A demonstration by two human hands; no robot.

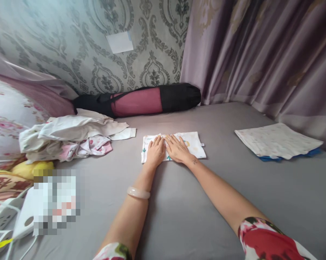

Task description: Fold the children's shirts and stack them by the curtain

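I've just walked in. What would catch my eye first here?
Probably the left hand and right hand, lying flat side by side on a white printed cloth in the middle of the grey sheet. Behind them, a long black-and-pink bag lies along the patterned wall. A loose heap of clothes sits to the left.

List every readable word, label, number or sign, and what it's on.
None reads clearly.
Tan fabric: large dark-red characters, too blurred.
White folded cloth: tiny print near its far left corner, too small.
Tag on its right edge: too small.
Pixelated patch: masked.
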